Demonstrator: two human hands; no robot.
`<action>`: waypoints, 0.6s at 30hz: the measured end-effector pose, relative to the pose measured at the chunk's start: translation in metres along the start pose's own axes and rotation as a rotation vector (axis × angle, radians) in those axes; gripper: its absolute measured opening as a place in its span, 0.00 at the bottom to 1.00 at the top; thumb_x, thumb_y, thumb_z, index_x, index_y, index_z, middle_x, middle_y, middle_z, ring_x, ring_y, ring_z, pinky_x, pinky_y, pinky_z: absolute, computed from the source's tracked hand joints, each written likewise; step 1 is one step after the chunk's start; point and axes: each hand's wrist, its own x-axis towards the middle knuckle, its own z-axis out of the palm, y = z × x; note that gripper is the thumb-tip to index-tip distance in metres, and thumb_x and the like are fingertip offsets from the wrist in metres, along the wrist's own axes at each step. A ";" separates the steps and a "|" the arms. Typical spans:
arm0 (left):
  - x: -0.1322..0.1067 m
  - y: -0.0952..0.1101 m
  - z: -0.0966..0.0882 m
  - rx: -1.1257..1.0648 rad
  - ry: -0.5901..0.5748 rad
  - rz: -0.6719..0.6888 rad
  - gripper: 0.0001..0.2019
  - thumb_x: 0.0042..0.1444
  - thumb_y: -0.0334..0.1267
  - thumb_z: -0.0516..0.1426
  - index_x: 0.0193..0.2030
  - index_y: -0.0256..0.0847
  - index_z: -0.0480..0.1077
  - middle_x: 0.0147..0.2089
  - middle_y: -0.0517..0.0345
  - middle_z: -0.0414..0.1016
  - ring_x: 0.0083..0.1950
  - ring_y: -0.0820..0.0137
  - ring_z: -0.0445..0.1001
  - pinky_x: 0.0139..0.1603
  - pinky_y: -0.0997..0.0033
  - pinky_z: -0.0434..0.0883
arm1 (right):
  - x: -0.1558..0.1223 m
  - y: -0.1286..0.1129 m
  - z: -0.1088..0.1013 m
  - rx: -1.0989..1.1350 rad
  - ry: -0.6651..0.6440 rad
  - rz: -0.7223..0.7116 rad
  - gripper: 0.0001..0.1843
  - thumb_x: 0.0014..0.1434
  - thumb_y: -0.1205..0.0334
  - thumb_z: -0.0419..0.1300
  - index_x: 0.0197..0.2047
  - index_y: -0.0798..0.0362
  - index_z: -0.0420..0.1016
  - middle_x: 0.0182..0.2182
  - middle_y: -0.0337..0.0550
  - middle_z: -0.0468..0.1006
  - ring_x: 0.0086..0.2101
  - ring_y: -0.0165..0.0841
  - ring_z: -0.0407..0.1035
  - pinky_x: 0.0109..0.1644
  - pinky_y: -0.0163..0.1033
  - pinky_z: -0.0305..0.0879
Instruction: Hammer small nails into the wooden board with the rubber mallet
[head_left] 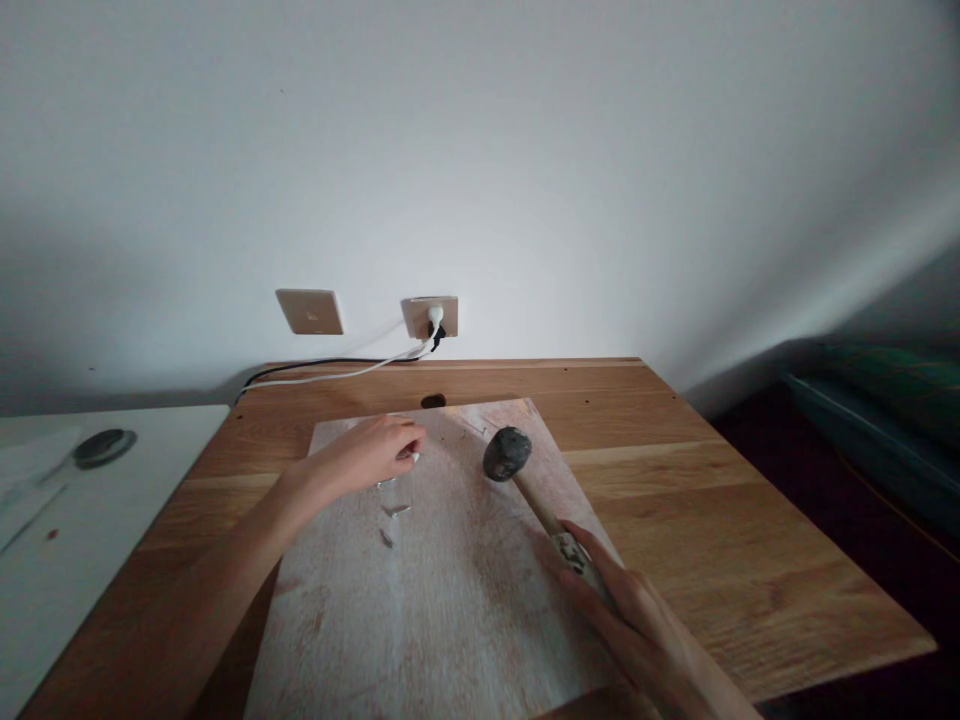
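My right hand (622,605) is wrapped round the wooden handle of a rubber mallet (536,505). Its black head sits over the right part of a worn, whitish board (450,620). Toward the board's far left, my left hand (382,450) is closed with the fingers curled in. Whatever those fingers pinch, if anything, is too small to make out. Just below that hand lie a small silvery metal piece (397,511) and a short grey piece (387,538). Another small piece is partly covered by the hand.
The board rests on a wooden table (675,500) against a white wall. A wall socket (431,317) has a white and a black cable running left along the table's back edge. At left stands a white surface (135,520) with a dark round object (105,447).
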 end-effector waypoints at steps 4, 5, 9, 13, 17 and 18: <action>0.009 0.001 -0.005 0.067 0.049 -0.010 0.07 0.58 0.25 0.57 0.36 0.42 0.73 0.35 0.60 0.75 0.34 0.69 0.73 0.36 0.72 0.62 | -0.001 -0.002 0.000 0.002 0.022 -0.006 0.34 0.69 0.38 0.54 0.69 0.47 0.70 0.63 0.49 0.77 0.64 0.51 0.70 0.65 0.52 0.70; 0.012 0.002 -0.004 0.058 0.056 -0.001 0.07 0.58 0.25 0.58 0.37 0.42 0.74 0.36 0.59 0.76 0.36 0.68 0.74 0.37 0.72 0.63 | -0.001 -0.001 0.000 0.002 0.031 -0.003 0.34 0.69 0.38 0.54 0.69 0.47 0.70 0.63 0.48 0.77 0.64 0.51 0.70 0.65 0.52 0.70; 0.025 0.003 0.003 0.039 0.066 0.064 0.08 0.60 0.26 0.58 0.38 0.41 0.77 0.40 0.56 0.77 0.41 0.65 0.76 0.43 0.71 0.66 | -0.001 0.001 0.002 -0.006 0.031 0.003 0.34 0.67 0.36 0.56 0.68 0.45 0.71 0.61 0.48 0.80 0.62 0.51 0.72 0.63 0.52 0.72; 0.032 0.001 0.011 0.061 0.088 0.100 0.09 0.62 0.27 0.57 0.40 0.41 0.79 0.41 0.54 0.77 0.42 0.65 0.77 0.45 0.69 0.68 | -0.001 0.002 0.003 -0.013 0.044 0.013 0.34 0.68 0.36 0.54 0.69 0.45 0.70 0.62 0.47 0.79 0.62 0.50 0.72 0.65 0.51 0.70; 0.034 0.001 0.013 0.065 0.108 0.089 0.09 0.61 0.27 0.58 0.38 0.41 0.79 0.39 0.54 0.77 0.41 0.64 0.77 0.45 0.68 0.68 | -0.001 0.001 0.002 -0.013 0.028 -0.005 0.33 0.69 0.38 0.54 0.69 0.45 0.70 0.61 0.47 0.80 0.63 0.49 0.71 0.64 0.51 0.71; 0.035 0.002 0.013 0.060 0.104 0.085 0.08 0.60 0.26 0.59 0.38 0.42 0.79 0.38 0.54 0.76 0.40 0.64 0.77 0.44 0.68 0.69 | -0.001 0.002 0.002 -0.024 0.032 -0.009 0.32 0.68 0.38 0.55 0.69 0.45 0.71 0.61 0.47 0.80 0.62 0.49 0.72 0.63 0.51 0.72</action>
